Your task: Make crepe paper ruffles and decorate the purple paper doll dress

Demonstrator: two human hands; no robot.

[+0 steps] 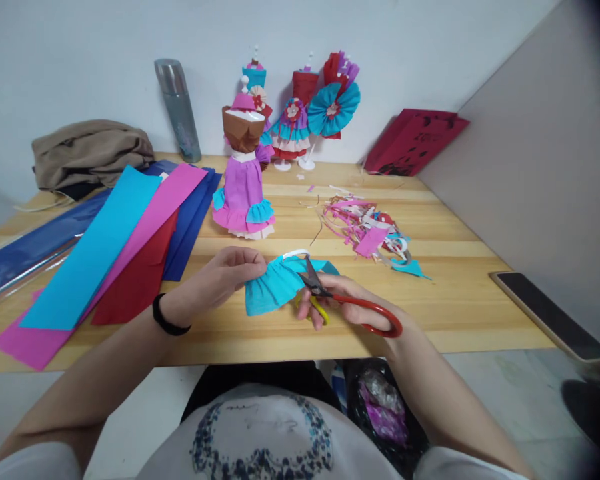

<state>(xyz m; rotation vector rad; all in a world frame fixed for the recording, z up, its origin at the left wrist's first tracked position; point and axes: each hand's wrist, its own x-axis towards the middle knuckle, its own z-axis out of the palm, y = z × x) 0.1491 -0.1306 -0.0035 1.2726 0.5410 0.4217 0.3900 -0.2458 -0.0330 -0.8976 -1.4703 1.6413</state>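
My left hand [237,268] pinches the left end of a gathered turquoise crepe paper ruffle [273,290], with a white strip along its top edge. My right hand [347,297] grips a pair of scissors [375,307] with a red handle and dark blades. The blades are parted at the ruffle's upper right part. Beside the right fingers shows a yellow handle [320,311], partly hidden. Just beyond the hands stands a small dress form [243,180] in a brown top and purple skirt with turquoise and pink ruffles.
Crepe paper sheets [100,247] lie at the left, near a brown cloth [90,157] and a thermos [180,113]. More dressed forms [293,123] stand behind. Paper scraps [363,230], a red paper bag [413,143] and a phone [550,313] are at the right.
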